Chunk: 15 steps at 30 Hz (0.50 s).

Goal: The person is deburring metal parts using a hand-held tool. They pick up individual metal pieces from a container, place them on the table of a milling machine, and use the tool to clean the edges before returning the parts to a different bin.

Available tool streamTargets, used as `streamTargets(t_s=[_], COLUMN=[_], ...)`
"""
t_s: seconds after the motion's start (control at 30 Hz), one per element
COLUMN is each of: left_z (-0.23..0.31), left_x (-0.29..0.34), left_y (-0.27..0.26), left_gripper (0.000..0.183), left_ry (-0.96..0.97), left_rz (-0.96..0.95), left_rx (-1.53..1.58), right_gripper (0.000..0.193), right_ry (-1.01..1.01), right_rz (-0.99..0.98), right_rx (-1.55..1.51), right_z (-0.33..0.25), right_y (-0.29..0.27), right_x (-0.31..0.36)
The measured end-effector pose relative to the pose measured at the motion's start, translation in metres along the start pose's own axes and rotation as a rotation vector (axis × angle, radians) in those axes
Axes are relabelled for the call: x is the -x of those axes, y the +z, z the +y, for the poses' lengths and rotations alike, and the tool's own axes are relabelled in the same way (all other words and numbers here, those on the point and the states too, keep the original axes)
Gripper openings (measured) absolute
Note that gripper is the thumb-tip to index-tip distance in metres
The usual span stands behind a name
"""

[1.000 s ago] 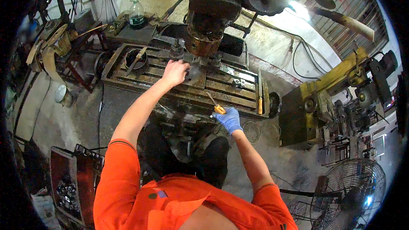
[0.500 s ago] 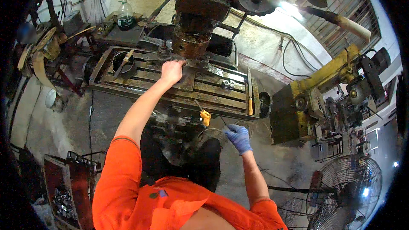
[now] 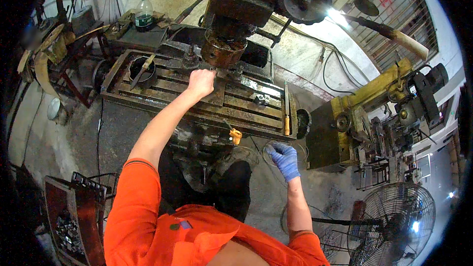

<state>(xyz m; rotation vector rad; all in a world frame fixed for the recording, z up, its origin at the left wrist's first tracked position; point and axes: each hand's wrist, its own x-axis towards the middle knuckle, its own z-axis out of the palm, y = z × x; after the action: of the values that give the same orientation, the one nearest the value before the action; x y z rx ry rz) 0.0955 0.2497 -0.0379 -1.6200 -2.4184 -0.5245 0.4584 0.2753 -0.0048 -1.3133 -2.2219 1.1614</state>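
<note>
The left hand (image 3: 201, 83) curls near the spindle (image 3: 224, 51), seemingly positioning something, which calls for steadiness, though I can't tell whether it or the gloved right hand (image 3: 283, 159) grips anything.

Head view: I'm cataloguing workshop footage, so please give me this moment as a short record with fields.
Left hand: bare, curled close to the spindle head; grip hidden
Right hand: blue-gloved, beyond the near edge of the slotted table; grip unclear
Table, left: black bowl, flat tool across it
Table, right: yellow-handled tool
Lower right: fan
</note>
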Motion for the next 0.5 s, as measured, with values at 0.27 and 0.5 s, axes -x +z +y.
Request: streamTargets(t_s=[0.27, 0.5], left_z=[-0.012, -0.010], left_x=[0.002, -0.006], left_y=[0.017, 0.012], left_gripper=[0.015, 0.029], left_ry=[0.067, -0.275], left_rz=[0.195, 0.050], left_rx=[0.173, 0.136], right_gripper=[0.033, 0.019], right_ry=[-0.142, -0.378], right_rz=[0.088, 0.258], right_rx=[-0.013, -0.082], right_z=[0.016, -0.040], right_y=[-0.011, -0.062], right_x=[0.002, -0.009])
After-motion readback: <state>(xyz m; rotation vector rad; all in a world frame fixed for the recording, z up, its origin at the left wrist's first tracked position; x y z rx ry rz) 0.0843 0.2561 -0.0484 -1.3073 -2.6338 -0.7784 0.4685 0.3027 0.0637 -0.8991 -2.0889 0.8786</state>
